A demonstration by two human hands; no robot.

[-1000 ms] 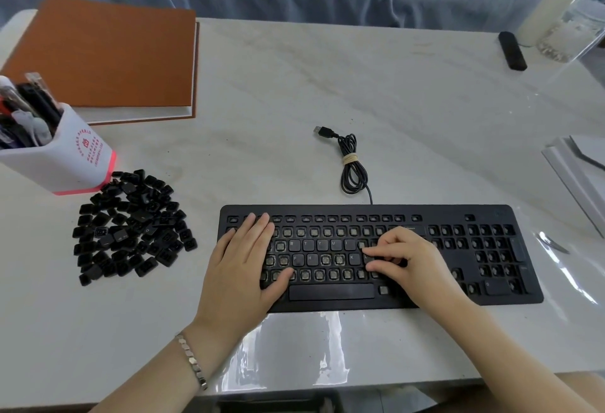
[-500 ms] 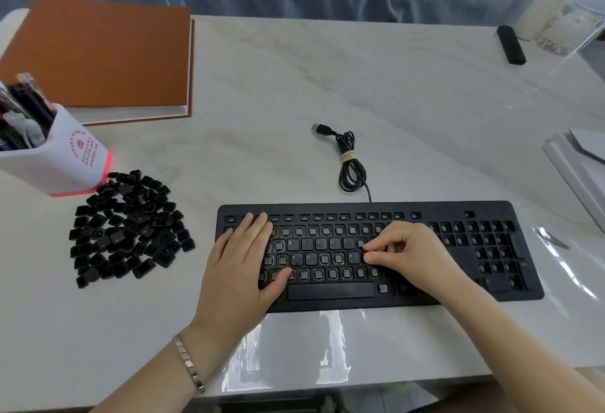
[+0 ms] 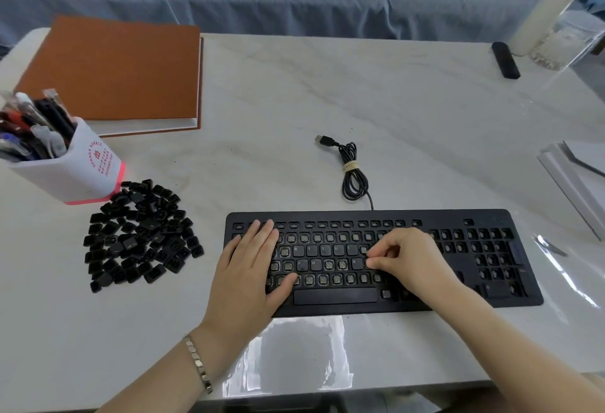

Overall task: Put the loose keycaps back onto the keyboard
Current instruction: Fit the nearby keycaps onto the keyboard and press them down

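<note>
My left hand [image 3: 248, 268] lies flat and open on the left end of the keyboard [image 3: 491, 219] while the curled fingertips [image 3: 371, 262] of my right hand [image 3: 409, 258] press just beside K, likely seating a cap hidden beneath them; next I'd need another from the keycap pile [image 3: 140, 235] on the tabletop [image 3: 327, 85], left.

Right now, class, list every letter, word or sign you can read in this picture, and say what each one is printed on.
"R", "T", "Y", "U": fitted keycaps in the upper letter row of the keyboard.
"F", "H", "K": fitted keycaps in the row below.
Red print on the white pen holder: too blurred to read.
Legends on the loose keycaps in the pile: too small to read.
</note>
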